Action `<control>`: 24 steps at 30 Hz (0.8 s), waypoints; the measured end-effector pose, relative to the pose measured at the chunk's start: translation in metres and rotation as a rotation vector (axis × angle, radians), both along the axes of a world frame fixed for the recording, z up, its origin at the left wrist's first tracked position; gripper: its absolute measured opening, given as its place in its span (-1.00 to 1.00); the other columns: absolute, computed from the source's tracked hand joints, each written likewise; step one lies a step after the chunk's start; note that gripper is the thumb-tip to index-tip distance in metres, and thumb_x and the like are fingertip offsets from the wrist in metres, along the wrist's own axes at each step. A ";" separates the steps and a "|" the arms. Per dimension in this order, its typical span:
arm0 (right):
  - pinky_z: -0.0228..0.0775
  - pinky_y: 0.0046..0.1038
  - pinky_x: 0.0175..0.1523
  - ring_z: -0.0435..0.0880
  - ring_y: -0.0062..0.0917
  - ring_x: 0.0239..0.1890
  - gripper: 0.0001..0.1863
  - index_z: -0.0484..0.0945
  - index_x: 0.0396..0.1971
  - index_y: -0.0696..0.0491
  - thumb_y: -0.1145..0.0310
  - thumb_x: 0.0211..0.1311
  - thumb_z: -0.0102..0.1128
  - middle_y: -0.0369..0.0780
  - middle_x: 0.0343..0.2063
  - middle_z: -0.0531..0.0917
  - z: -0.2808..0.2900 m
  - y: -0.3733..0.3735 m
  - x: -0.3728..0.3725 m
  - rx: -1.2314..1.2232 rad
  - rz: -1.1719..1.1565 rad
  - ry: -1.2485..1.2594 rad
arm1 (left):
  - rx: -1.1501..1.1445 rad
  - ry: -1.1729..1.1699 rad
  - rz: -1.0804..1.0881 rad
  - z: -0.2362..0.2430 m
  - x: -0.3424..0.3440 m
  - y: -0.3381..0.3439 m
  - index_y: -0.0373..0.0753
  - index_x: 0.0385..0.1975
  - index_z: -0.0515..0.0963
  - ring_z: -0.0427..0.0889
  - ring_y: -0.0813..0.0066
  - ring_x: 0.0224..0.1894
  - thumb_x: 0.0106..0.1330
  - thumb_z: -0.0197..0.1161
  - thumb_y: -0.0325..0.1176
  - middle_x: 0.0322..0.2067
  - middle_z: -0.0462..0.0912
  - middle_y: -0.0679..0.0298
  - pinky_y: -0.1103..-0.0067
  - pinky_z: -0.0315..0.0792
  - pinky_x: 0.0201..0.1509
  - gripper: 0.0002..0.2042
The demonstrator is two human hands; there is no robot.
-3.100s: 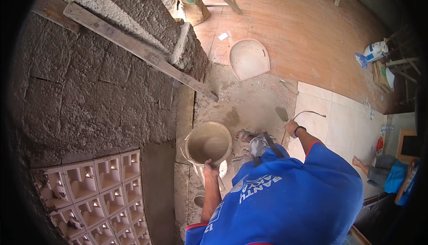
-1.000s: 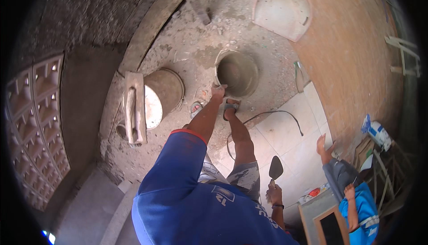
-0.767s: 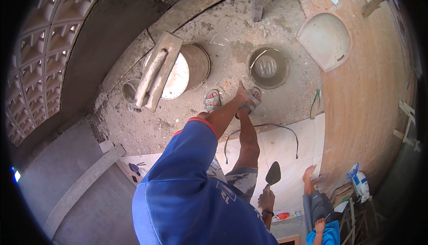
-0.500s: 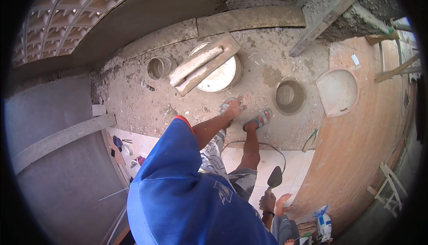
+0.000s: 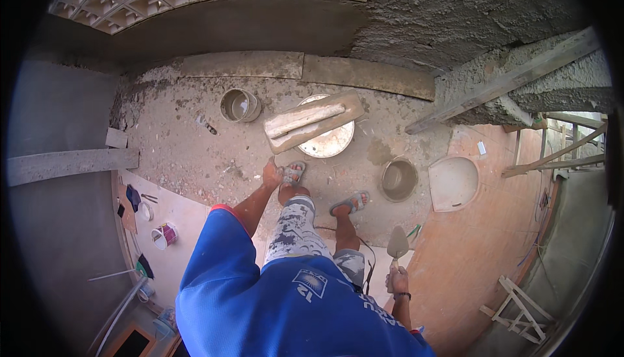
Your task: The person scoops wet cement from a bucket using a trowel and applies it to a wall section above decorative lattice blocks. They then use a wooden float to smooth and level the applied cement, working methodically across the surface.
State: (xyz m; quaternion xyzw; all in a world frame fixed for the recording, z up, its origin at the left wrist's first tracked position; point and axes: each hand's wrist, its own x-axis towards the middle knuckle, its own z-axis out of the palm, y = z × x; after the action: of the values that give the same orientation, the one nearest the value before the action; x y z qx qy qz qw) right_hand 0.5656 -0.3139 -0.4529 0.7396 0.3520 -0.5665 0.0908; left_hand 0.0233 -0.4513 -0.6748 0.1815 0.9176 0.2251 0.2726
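My right hand (image 5: 398, 281) is wrapped round the handle of a pointed trowel (image 5: 398, 242), its blade directed away from me. Bare and loosely held, my left hand (image 5: 272, 174) hangs low on the left beside my sandalled foot, its fingers slightly apart. Ahead of that hand, a long wooden float (image 5: 351, 104) with a thick handle lies aslant across a round white bucket (image 5: 330, 144). To its left sits a small bucket (image 5: 255, 108). Right of my feet, a round grey bucket (image 5: 399, 180) has grey material inside.
A pale D-shaped tray (image 5: 453, 185) rests at the right on brownish flooring. A wooden beam (image 5: 507, 84) slants down at the far right. Boards (image 5: 244, 65) line the foot of the far wall. Small tubs, including a paint-like pail (image 5: 164, 236), stand at the left.
My view has swung to the right and my body has shifted. My left hand has moved left, away from between my feet. The trowel stays in my right hand.
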 end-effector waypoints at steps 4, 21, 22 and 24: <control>0.39 -0.49 -0.64 0.48 -0.56 -0.72 -0.75 0.39 -0.35 0.07 0.19 0.39 0.09 -0.25 -0.67 0.50 0.019 -0.022 -0.041 0.013 -0.064 -0.050 | -0.055 -0.055 -0.123 0.018 -0.040 0.074 -0.27 0.35 0.18 0.47 -0.21 0.11 0.15 0.28 -0.34 0.15 0.36 -0.29 0.19 0.40 0.20 -0.28; 0.37 -0.51 -0.66 0.50 -0.60 -0.71 -0.73 0.39 -0.24 0.09 0.26 0.27 0.26 -0.27 -0.63 0.52 0.053 -0.203 -0.160 0.037 -0.403 -0.134 | 0.099 -0.195 -0.580 -0.049 -0.130 0.139 -0.25 0.08 0.44 0.62 -0.05 -0.02 0.16 0.26 -0.39 -0.14 0.64 -0.10 0.22 0.48 0.08 -0.56; 0.39 -0.51 -0.63 0.51 -0.61 -0.68 -0.79 0.41 -0.28 0.08 0.28 0.30 0.21 -0.27 -0.60 0.52 0.041 -0.197 -0.166 0.054 -0.367 -0.116 | 0.100 -0.227 -0.554 -0.032 -0.136 0.135 -0.25 0.07 0.46 0.62 -0.05 -0.02 0.15 0.28 -0.39 -0.13 0.64 -0.10 0.25 0.48 0.08 -0.56; 0.37 -0.53 -0.61 0.49 -0.63 -0.66 -0.83 0.43 -0.32 0.06 0.29 0.32 0.19 -0.30 -0.59 0.49 0.014 -0.168 -0.173 0.068 -0.267 -0.096 | 0.095 -0.284 -0.469 0.006 -0.144 0.109 -0.27 0.05 0.48 0.62 -0.07 -0.01 0.13 0.31 -0.39 -0.10 0.64 -0.11 0.30 0.48 0.09 -0.56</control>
State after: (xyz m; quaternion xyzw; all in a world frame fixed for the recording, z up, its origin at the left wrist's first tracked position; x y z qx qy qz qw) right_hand 0.3925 -0.4814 -0.4391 0.8088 0.2649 -0.5250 0.0064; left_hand -0.1202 -0.3427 -0.6692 0.3682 0.7916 0.2218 0.4342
